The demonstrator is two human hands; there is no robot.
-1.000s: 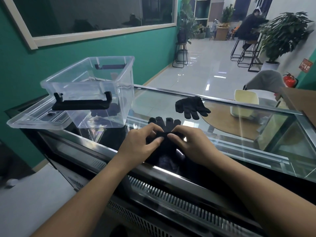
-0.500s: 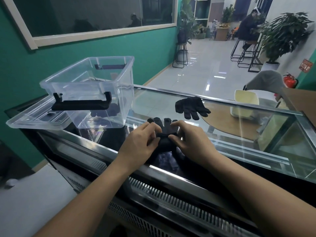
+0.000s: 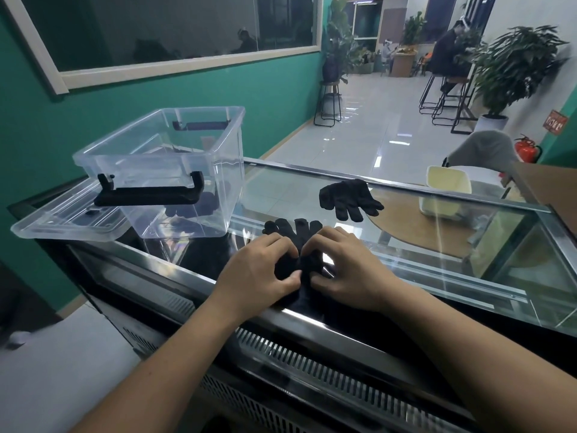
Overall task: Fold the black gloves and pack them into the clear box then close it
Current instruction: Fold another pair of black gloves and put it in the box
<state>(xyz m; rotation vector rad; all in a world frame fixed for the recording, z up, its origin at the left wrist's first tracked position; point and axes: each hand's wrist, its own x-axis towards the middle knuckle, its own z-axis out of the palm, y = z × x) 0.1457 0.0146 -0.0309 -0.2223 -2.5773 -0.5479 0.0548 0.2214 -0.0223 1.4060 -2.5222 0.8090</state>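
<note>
Fingers [image 3: 278, 243] of both hands curl tight onto the near glove [image 3: 295, 228], just right of the clear box [image 3: 229, 182].

Left hand [image 3: 259, 270] and right hand [image 3: 349, 270] meet thumb to thumb over this black glove, each pinching the cloth between thumb and bent fingertips with almost no gap. The grip looks meant to gather the cuff half and double it toward the glove's own fingers, which lie flat on the glass counter [image 3: 421, 254] beyond the knuckles. Working close beside the box probably keeps the carry short. The second glove [image 3: 346, 198] lies spread and untouched, farther right of the box. The box stands open, its lid [image 3: 62, 226] lying at its left side. Dark shapes show through its wall, but I cannot tell whether they are gloves.
</note>
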